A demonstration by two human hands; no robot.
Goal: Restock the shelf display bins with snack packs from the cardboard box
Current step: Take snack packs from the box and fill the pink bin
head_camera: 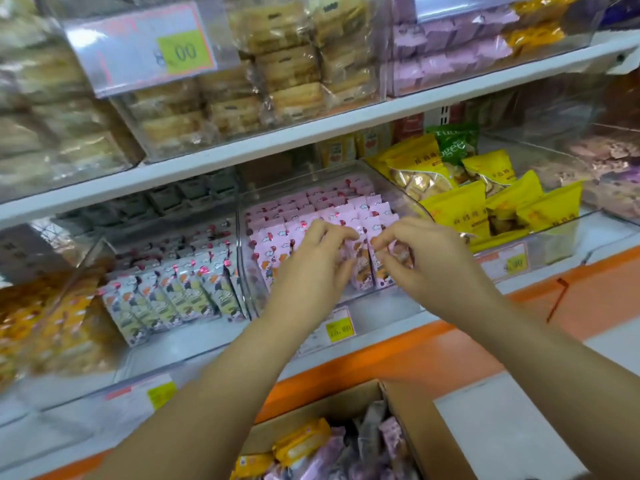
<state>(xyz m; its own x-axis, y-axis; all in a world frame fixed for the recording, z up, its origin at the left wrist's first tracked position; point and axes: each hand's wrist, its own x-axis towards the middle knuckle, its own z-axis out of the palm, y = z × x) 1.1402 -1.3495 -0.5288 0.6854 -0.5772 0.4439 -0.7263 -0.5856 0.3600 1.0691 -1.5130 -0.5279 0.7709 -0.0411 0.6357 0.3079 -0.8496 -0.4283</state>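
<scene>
Both my hands reach into a clear acrylic bin [242, 271] on the lower shelf, filled with rows of pink snack packs [311, 209]. My left hand [318, 258] has its fingers curled round a pink pack [362, 268] at the bin's front row. My right hand [422, 254] pinches the neighbouring pink pack [382, 271] with fingertips. Below, the open cardboard box [429, 441] holds pink, grey and yellow snack packs [301, 445].
Left of the pink bin sits a bin of grey-white packs [173, 289]; right of it, yellow bags [485, 202] with a green bag [453, 143]. The upper shelf [311, 133] carries bread-like packs and lilac packs. Price tags [341, 327] hang on the orange-edged shelf front.
</scene>
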